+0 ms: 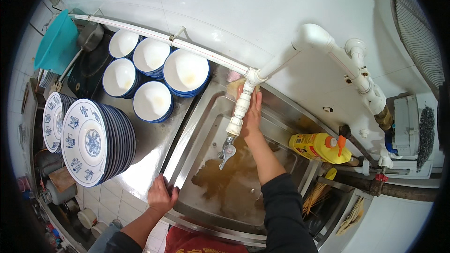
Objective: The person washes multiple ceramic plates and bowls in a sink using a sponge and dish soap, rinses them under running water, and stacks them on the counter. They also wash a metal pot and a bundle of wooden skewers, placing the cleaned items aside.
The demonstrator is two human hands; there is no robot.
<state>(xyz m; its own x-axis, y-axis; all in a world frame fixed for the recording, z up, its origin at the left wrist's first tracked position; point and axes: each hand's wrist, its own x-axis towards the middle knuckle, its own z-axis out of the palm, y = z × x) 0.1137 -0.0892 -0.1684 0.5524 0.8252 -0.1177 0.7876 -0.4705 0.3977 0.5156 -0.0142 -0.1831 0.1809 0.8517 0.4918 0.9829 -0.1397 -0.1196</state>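
My left hand (162, 196) is at the near left corner of a stainless steel sink (182, 133), its fingers curled on the metal rim. My right hand (250, 114) reaches to the sink's far left corner. Its outstretched fingers lie over a yellowish sponge or cloth (232, 88), and the white tap pipe (242, 107) hides part of that hand. Cloudy brownish water (225, 186) with pale foam shows in the basin. Above it hangs a metal tap (227, 151) with a lever handle.
Stacked blue-rimmed white bowls (153, 101) and figure-patterned plates (92, 142) crowd the steel counter (149, 151) at left. Beyond them are a saucepan (90, 37) and a turquoise basin (56, 47). A yellow detergent bottle (316, 147) and wooden sticks (314, 196) are at right.
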